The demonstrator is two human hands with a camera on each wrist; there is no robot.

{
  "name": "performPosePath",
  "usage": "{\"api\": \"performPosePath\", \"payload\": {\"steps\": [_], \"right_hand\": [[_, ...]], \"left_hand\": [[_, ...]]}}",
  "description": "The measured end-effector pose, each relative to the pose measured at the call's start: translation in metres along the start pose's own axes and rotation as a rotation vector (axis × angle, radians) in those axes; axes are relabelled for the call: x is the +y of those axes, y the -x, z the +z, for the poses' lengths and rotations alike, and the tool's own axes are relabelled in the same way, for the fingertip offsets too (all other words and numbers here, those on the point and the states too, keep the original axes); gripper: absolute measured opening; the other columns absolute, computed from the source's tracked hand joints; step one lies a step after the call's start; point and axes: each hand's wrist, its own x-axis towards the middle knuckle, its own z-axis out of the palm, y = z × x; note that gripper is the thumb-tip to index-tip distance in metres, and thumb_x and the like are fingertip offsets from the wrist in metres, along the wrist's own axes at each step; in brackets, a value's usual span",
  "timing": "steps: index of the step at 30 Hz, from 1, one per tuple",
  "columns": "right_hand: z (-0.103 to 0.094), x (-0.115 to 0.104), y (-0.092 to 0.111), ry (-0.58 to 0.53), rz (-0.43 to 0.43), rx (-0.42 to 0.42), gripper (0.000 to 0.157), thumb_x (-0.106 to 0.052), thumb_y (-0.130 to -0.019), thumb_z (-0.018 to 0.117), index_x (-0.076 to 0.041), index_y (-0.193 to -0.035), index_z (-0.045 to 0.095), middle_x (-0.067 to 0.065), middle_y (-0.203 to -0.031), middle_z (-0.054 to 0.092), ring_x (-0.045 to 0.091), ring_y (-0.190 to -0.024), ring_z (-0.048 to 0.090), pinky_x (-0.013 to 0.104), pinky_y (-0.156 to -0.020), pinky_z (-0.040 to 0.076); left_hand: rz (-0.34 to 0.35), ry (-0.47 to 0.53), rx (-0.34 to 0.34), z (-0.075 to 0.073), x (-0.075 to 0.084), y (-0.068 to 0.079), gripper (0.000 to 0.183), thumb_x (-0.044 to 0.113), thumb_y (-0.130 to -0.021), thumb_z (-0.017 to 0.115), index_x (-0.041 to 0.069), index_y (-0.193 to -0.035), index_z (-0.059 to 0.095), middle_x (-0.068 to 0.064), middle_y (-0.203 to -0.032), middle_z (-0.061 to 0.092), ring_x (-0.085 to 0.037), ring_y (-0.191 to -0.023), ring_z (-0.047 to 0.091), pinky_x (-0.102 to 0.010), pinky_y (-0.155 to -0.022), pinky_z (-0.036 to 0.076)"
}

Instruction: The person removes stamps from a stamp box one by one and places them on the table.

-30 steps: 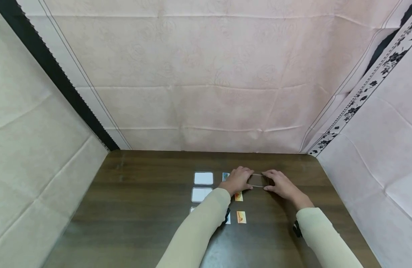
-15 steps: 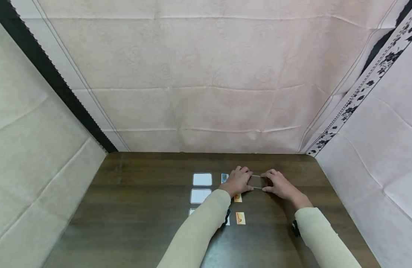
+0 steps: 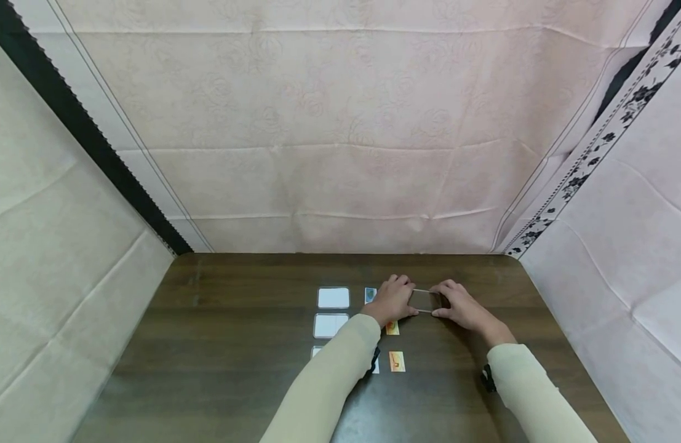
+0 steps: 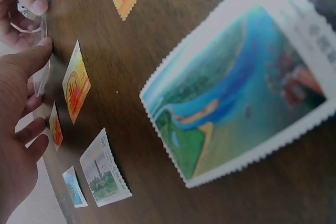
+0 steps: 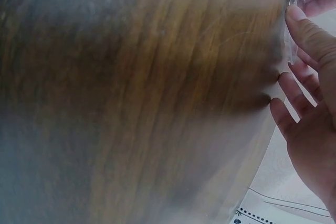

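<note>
A clear flat plastic case [image 3: 422,301] is held between both hands at its two ends, low over the far part of the table. My left hand [image 3: 394,299] pinches its left end, thumb on the near side and fingers on the far side. The right hand [image 3: 461,306] grips the opposite end the same way. Seen edge-on in the right wrist view, the clear plastic [image 5: 292,30] looks thin, with the right thumb [image 5: 307,32] against it. Under the left forearm lie postage stamps: an orange one [image 4: 77,85], a grey-green one [image 4: 105,174] and a large river-landscape one [image 4: 231,103].
White rectangular cases [image 3: 333,298] form a column left of the stamps; the left sleeve partly covers the lower ones. An orange stamp [image 3: 397,362] lies nearer, and a blue stamp [image 3: 370,295] farther back. Pale cloth [image 3: 340,154] hangs behind the brown table [image 3: 235,344].
Both hands keep their hold on the clear case with hardly any motion. The whole view shifts slightly as the head moves.
</note>
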Motion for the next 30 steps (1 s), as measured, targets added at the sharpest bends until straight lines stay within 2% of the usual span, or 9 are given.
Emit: {"api": "performPosePath", "payload": {"steps": [6, 12, 19, 25, 30], "right_hand": [[-0.001, -0.003, 0.002, -0.003, 0.005, -0.001, 0.050, -0.024, -0.092, 0.079, -0.003, -0.134, 0.062, 0.020, -0.135, 0.055, 0.043, -0.127, 0.048, 0.062, -0.105, 0.042], [-0.001, -0.006, 0.002, 0.007, 0.004, 0.011, 0.052, -0.024, -0.090, 0.081, -0.003, -0.134, 0.063, 0.018, -0.133, 0.057, 0.041, -0.126, 0.049, 0.061, -0.105, 0.042], [-0.001, -0.018, -0.002, -0.008, -0.003, 0.023, 0.052, -0.027, -0.090, 0.081, -0.005, -0.134, 0.063, 0.016, -0.135, 0.059, 0.038, -0.127, 0.050, 0.059, -0.105, 0.043], [-0.002, -0.034, -0.004, -0.013, -0.017, 0.036, 0.052, -0.026, -0.089, 0.082, -0.004, -0.133, 0.064, 0.016, -0.133, 0.060, 0.037, -0.126, 0.051, 0.058, -0.105, 0.045], [-0.002, -0.049, -0.008, -0.001, -0.009, 0.030, 0.054, -0.026, -0.089, 0.083, -0.006, -0.134, 0.064, 0.014, -0.133, 0.060, 0.034, -0.124, 0.052, 0.055, -0.103, 0.047]], "left_hand": [[0.032, -0.011, 0.015, 0.002, -0.002, -0.002, 0.063, 0.056, -0.090, 0.074, 0.020, -0.140, 0.063, 0.004, -0.139, 0.057, -0.015, -0.127, 0.051, -0.034, -0.110, 0.044], [0.061, 0.011, 0.015, -0.008, -0.005, 0.004, 0.061, 0.054, -0.090, 0.076, 0.019, -0.138, 0.064, 0.003, -0.136, 0.058, -0.014, -0.123, 0.052, -0.032, -0.108, 0.045], [0.109, -0.007, 0.037, -0.017, -0.020, 0.010, 0.063, 0.055, -0.089, 0.075, 0.015, -0.137, 0.064, 0.002, -0.131, 0.059, -0.015, -0.119, 0.054, -0.032, -0.104, 0.047], [0.121, -0.023, 0.051, -0.025, -0.030, 0.020, 0.063, 0.056, -0.088, 0.076, 0.015, -0.135, 0.066, 0.001, -0.130, 0.060, -0.015, -0.117, 0.054, -0.033, -0.104, 0.048], [0.107, 0.009, 0.056, -0.033, -0.038, 0.033, 0.064, 0.055, -0.089, 0.076, 0.014, -0.137, 0.065, -0.001, -0.132, 0.059, -0.017, -0.120, 0.054, -0.036, -0.106, 0.047]]}}
